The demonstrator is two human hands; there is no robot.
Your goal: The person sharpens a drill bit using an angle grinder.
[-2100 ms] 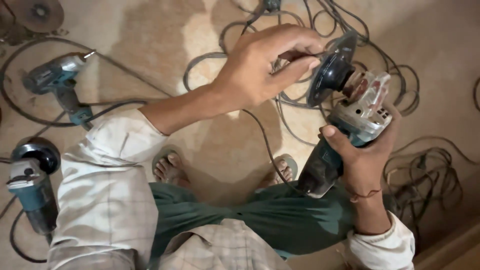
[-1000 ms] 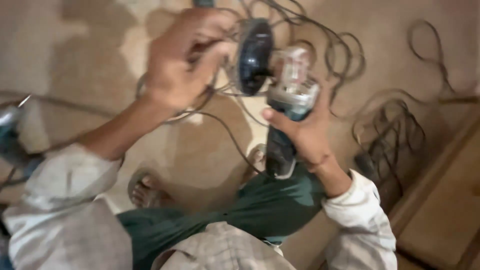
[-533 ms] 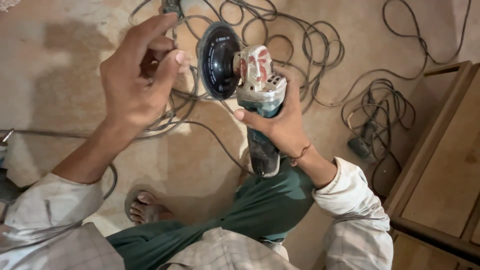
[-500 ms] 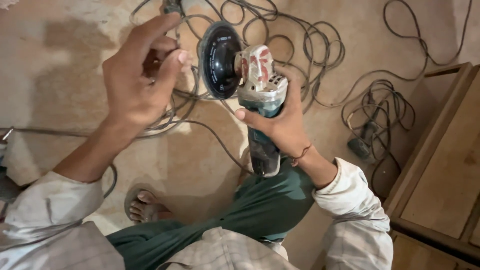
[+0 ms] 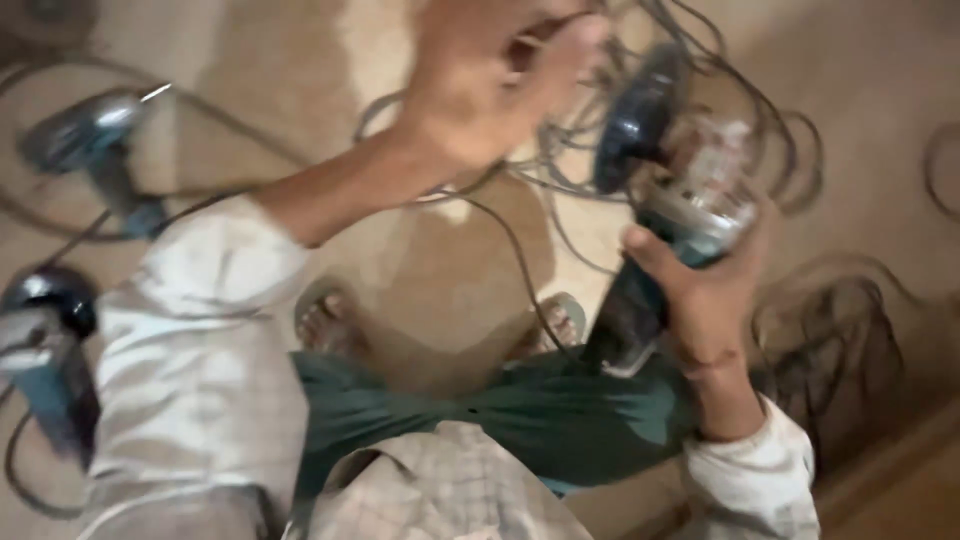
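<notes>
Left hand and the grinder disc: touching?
Cannot tell. The head view is motion-blurred; the left hand sits close beside the grinder disc, but no clear contact or gap shows.

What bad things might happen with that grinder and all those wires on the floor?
The left hand is right by the grinder disc, so fingers might get cut if it spins. Cords loop around the sandalled feet, a likely trip. Only the right hand holds the grinder, so it may slip.
</notes>
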